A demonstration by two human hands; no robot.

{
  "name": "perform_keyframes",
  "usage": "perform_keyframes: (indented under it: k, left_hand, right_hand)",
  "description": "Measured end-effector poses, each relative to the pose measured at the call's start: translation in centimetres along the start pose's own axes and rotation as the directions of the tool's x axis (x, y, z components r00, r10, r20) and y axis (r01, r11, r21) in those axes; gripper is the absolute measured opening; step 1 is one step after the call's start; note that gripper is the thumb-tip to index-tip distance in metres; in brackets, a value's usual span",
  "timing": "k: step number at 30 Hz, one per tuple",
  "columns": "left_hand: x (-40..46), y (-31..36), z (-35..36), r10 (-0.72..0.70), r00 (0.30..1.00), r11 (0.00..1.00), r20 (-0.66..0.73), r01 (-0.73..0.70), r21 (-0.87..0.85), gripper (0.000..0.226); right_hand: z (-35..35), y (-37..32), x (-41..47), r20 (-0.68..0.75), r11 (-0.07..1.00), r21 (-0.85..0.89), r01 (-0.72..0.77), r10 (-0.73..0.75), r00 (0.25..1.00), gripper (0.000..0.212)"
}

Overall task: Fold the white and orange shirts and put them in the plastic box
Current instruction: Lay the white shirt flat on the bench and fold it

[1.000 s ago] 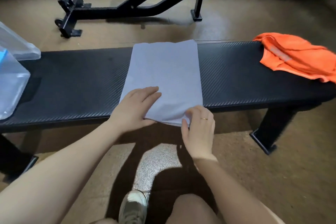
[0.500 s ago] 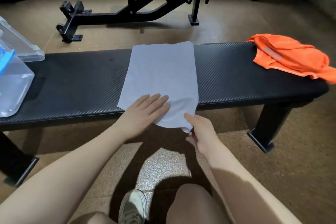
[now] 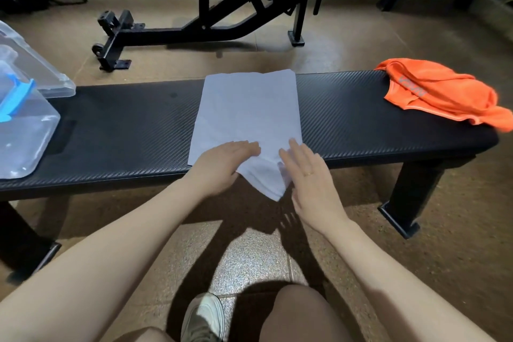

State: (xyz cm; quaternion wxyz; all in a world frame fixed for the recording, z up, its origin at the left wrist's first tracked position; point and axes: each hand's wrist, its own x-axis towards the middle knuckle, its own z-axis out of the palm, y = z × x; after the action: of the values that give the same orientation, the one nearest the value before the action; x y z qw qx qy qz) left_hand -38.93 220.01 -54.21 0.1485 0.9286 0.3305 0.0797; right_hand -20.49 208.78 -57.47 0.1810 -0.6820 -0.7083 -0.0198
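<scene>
The white shirt (image 3: 247,111) lies folded into a long rectangle across the middle of the black bench (image 3: 125,130), its near corner hanging over the front edge. My left hand (image 3: 222,165) lies flat on the shirt's near left part, fingers straight. My right hand (image 3: 308,175) rests flat on its near right edge, fingers straight and a ring showing. The orange shirt (image 3: 441,94) sits crumpled at the bench's right end. The clear plastic box (image 3: 25,130) stands at the left end, with a blue latch.
The box's clear lid (image 3: 36,69) leans behind the box. A black adjustable gym bench (image 3: 211,14) stands on the tiled floor beyond. My knee and a shoe (image 3: 202,316) are below, close to the bench's front edge.
My right hand has let go of the shirt's near corner and now lies flat on it. My left hand has stayed flat on the shirt. The view has shifted slightly.
</scene>
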Motion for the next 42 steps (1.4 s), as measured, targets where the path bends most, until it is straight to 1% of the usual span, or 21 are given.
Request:
perform_keyframes:
  k: [1, 2, 5, 7, 9, 11, 12, 13, 15, 16, 18, 20, 23, 26, 30, 33, 37, 39, 40, 41, 42]
  left_hand:
    - [0.2, 0.1, -0.3, -0.037, 0.999, 0.999, 0.029, 0.038, -0.026, 0.058]
    - [0.3, 0.1, -0.7, -0.056, 0.998, 0.997, 0.04, 0.058, -0.047, 0.053]
    - [0.2, -0.4, -1.2, -0.054, 0.998, 0.996, 0.021, 0.055, -0.065, 0.039]
    - [-0.4, -1.3, -1.0, -0.026, 0.999, 0.999, -0.038, 0.026, -0.02, 0.036]
    - [-1.4, -2.5, -0.9, -0.063, 0.992, 0.998, -0.108, 0.064, 0.009, 0.036]
    - [-2.3, -3.4, -1.1, -0.136, 0.98, 0.991, -0.148, 0.137, -0.006, 0.035]
    - [-2.6, -3.7, -1.4, -0.158, 0.974, 0.987, -0.16, 0.158, -0.012, 0.035]
    - [-2.8, -3.9, -1.7, -0.172, 0.971, 0.985, -0.164, 0.173, -0.011, 0.036]
    - [-3.0, -3.6, -2.5, -0.205, 0.97, 0.979, -0.128, 0.206, -0.009, 0.035]
    - [-3.0, -3.4, -3.0, -0.226, 0.97, 0.974, -0.094, 0.225, -0.019, 0.032]
    - [-3.3, -2.6, -4.0, -0.264, 0.964, 0.961, -0.03, 0.261, -0.088, 0.021]
    - [-3.9, -1.6, -5.1, -0.27, 0.963, 0.944, 0.0, 0.265, -0.195, 0.015]
    - [-4.8, 0.3, -6.4, -0.297, 0.955, 0.908, -0.006, 0.28, -0.312, 0.013]
    - [-5.1, 1.5, -7.1, -0.322, 0.947, 0.892, 0.0, 0.303, -0.334, 0.017]
    - [-3.4, 1.1, -7.4, -0.383, 0.922, 0.852, -0.055, 0.33, -0.405, 0.009]
    - [-1.1, -0.1, -7.5, -0.469, 0.878, 0.778, -0.093, 0.361, -0.515, 0.011]
    - [2.2, -2.6, -8.1, -0.533, 0.846, 0.629, -0.008, 0.39, -0.672, 0.013]
    - [4.0, -4.1, -8.5, -0.551, 0.834, 0.618, -0.006, 0.403, -0.675, 0.016]
    - [5.0, -4.8, -8.6, -0.56, 0.828, 0.618, -0.011, 0.41, -0.671, 0.016]
    - [5.9, -5.4, -8.5, -0.573, 0.819, 0.614, -0.013, 0.419, -0.669, 0.015]
    - [6.6, -6.0, -8.2, -0.587, 0.809, 0.609, -0.009, 0.435, -0.663, 0.015]
  right_hand:
    - [0.6, 0.1, 0.5, 0.008, 0.994, -0.107, 0.039, -0.038, 0.999, 0.087]
    - [1.1, 0.1, 1.0, 0.004, 0.986, -0.161, 0.052, -0.052, 0.999, 0.086]
    - [2.2, 0.6, 2.1, -0.024, 0.975, -0.207, 0.077, -0.084, 0.996, 0.066]
    - [2.4, 1.0, 2.9, -0.032, 0.976, -0.196, 0.096, -0.104, 0.994, 0.052]
    - [2.5, 1.3, 3.5, -0.005, 0.977, -0.179, 0.117, -0.119, 0.993, 0.045]
    - [2.4, 1.7, 3.6, 0.009, 0.98, -0.144, 0.134, -0.134, 0.991, 0.053]
    - [2.0, 1.6, 3.5, 0.024, 0.992, -0.048, 0.12, -0.119, 0.993, 0.055]
    - [1.2, 1.4, 3.4, 0.034, 0.993, 0.087, 0.078, -0.081, 0.996, 0.049]
    - [-0.8, 0.9, 3.2, 0.076, 0.916, 0.395, -0.074, 0.047, 0.996, 0.028]
    - [-1.7, 0.8, 3.1, 0.093, 0.848, 0.512, -0.14, 0.108, 0.99, 0.027]
    - [-3.2, 0.9, 2.8, 0.091, 0.723, 0.655, -0.219, 0.213, 0.973, 0.042]
    - [-4.2, 1.1, 2.3, 0.075, 0.681, 0.692, -0.242, 0.265, 0.961, 0.045]
    - [-5.5, 0.8, 1.8, 0.063, 0.635, 0.723, -0.272, 0.332, 0.941, 0.039]
    - [-6.5, 0.0, 1.5, 0.102, 0.575, 0.755, -0.316, 0.373, 0.922, 0.038]
    - [-6.1, 0.1, 3.6, 0.154, 0.495, 0.77, -0.402, 0.467, 0.871, 0.036]
    - [-5.4, 0.6, 6.9, 0.178, 0.416, 0.791, -0.448, 0.544, 0.82, 0.038]
    - [-5.1, 1.9, 11.8, 0.24, 0.279, 0.823, -0.494, 0.617, 0.749, 0.044]
    - [-4.7, 2.5, 14.1, 0.27, 0.229, 0.829, -0.51, 0.635, 0.724, 0.044]
    - [-4.3, 2.8, 15.1, 0.267, 0.237, 0.819, -0.522, 0.648, 0.714, 0.043]
    - [-3.7, 3.1, 16.0, 0.248, 0.279, 0.798, -0.535, 0.657, 0.712, 0.043]
    - [-2.9, 3.5, 16.7, 0.227, 0.357, 0.749, -0.558, 0.652, 0.723, 0.042]
